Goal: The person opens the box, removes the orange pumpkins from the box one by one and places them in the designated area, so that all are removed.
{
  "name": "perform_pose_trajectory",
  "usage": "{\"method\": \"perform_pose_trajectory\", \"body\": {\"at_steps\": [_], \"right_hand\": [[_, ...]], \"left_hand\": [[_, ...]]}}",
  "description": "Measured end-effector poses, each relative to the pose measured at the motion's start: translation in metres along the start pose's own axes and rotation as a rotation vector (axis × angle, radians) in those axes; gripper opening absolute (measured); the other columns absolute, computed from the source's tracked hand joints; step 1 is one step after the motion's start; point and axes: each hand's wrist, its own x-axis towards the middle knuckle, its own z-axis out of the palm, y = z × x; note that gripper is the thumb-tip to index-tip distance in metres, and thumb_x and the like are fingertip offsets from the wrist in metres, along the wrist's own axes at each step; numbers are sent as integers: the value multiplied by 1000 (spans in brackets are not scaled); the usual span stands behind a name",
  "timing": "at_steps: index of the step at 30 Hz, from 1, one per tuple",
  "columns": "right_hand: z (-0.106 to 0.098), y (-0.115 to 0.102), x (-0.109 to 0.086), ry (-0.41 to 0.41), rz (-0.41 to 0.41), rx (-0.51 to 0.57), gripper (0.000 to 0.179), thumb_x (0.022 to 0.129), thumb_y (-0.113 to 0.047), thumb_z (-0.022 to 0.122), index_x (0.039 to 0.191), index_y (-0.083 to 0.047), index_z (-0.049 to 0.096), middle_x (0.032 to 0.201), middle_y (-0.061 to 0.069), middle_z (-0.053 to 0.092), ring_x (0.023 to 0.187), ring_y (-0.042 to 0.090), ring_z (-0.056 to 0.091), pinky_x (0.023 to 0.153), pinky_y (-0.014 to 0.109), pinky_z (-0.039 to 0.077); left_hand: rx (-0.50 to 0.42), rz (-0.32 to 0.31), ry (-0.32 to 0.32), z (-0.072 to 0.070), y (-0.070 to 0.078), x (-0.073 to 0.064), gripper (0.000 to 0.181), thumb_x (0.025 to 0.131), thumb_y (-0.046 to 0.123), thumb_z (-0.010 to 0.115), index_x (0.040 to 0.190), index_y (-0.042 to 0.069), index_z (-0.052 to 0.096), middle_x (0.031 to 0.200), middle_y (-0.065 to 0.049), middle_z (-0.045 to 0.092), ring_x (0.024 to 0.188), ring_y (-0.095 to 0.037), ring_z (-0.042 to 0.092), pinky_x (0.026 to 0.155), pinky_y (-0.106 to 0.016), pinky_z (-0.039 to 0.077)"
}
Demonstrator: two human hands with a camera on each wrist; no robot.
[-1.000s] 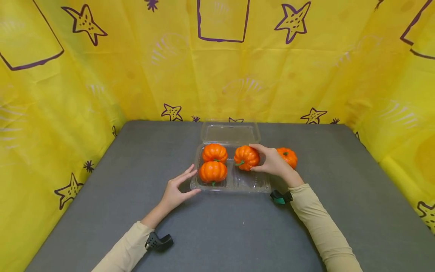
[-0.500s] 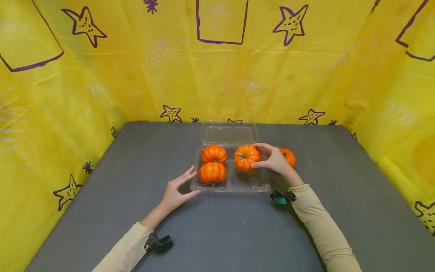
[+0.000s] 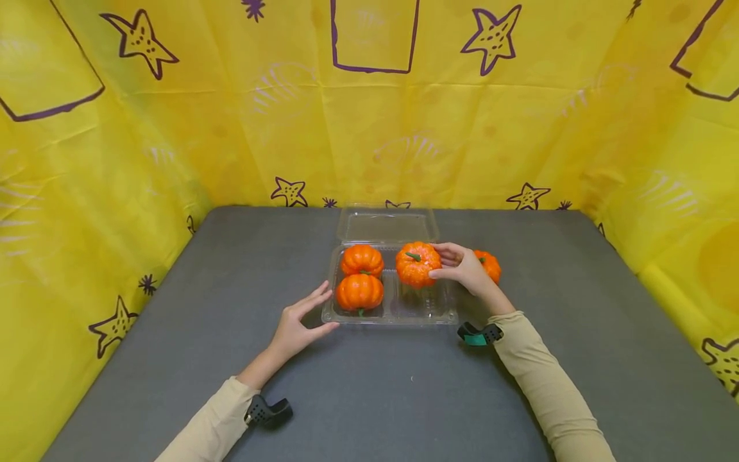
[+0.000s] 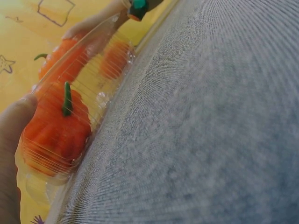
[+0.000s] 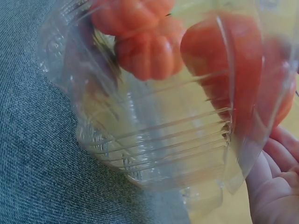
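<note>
The orange pumpkin (image 3: 414, 264) in the grasp looks like a hollow ornament — probably light and stiff, with a glossy skin that could slip. Its ribbed sides at the widest part seem the best hold; the thin green stem (image 3: 412, 256) may be weaker. The clear container (image 3: 390, 321) is presumably flimsy plastic that flexes and slides easily, so it is better steadied by its rim.

The right hand (image 3: 466, 269) pinches this pumpkin from its right side, over the far part of the container's right compartment; whether it touches the bottom is hard to tell. The left hand (image 3: 297, 327) grips nothing, fingers spread beside the container's left wall — contact is unclear.

The container sits near the middle of the desk's (image 3: 369, 398) far edge, lid (image 3: 388, 226) folded back towards that edge. A far-left pumpkin (image 3: 362, 259) and a near-left pumpkin (image 3: 360, 292) fill its left compartment. Another pumpkin (image 3: 492, 265), partly hidden by the right hand, lies towards the desk's right edge.
</note>
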Motion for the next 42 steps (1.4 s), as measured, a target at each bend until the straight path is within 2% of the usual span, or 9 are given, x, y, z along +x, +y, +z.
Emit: {"method": "perform_pose_trajectory", "body": {"at_steps": [4,8,11,17,20,24,28,38,42], "right_hand": [[-3,-2,-7,12,-9,24,56,69,1,75,116,13,47,115,22,54,95,14,58,80,28,47],[-4,-4,-10,9,-43,78,47,69,7,72,110,9,50,114,8,56,96,12,58,80,28,47],[-5,-6,-10,6,-61,99,47,69,7,72,111,7,51,110,0,58,96,12,58,80,28,47],[-9,-10,-15,20,-37,119,64,73,2,72,129,7,41,115,7,56,96,15,58,76,28,48],[-14,-9,-20,17,-35,118,66,75,3,69,132,5,38,121,9,52,99,15,57,77,29,48],[-22,-6,-27,38,-46,119,55,76,6,67,128,-2,49,118,1,55,96,15,59,76,28,48],[-30,-8,-32,78,-71,167,48,76,9,65,120,-8,57,111,-4,59,91,15,61,74,26,49],[-55,-22,-40,137,-109,255,44,81,11,58,120,-9,58,113,-6,58,96,11,58,77,23,47],[-66,-23,-49,130,-140,309,41,84,12,51,120,-8,58,116,-4,57,100,12,57,78,23,46]], "left_hand": [[2,5,-17,3,1,-1,55,59,-7,79,108,-15,56,118,-31,48,106,-42,49,93,-26,35],[8,12,-14,2,1,0,55,58,-8,79,107,-16,56,117,-31,48,104,-43,49,93,-25,36],[18,20,-1,-1,1,1,55,57,-9,79,107,-16,56,116,-31,49,103,-43,50,92,-25,36],[25,35,1,-3,2,3,56,57,-8,79,107,-15,57,115,-31,50,103,-42,51,92,-26,36],[27,37,5,-3,3,4,55,56,-8,79,106,-16,57,114,-32,50,102,-43,50,92,-27,37],[30,41,10,-3,3,4,55,56,-9,79,106,-16,56,114,-32,50,102,-44,50,92,-26,36],[32,39,2,-3,4,2,56,56,-9,79,107,-16,56,114,-32,50,102,-44,50,93,-25,36],[28,2,-12,-4,4,3,54,60,-8,78,108,-16,55,117,-31,49,105,-42,49,93,-26,36],[39,-11,-19,-3,7,2,54,60,-7,78,108,-16,55,117,-30,49,105,-42,49,93,-25,36]]}}
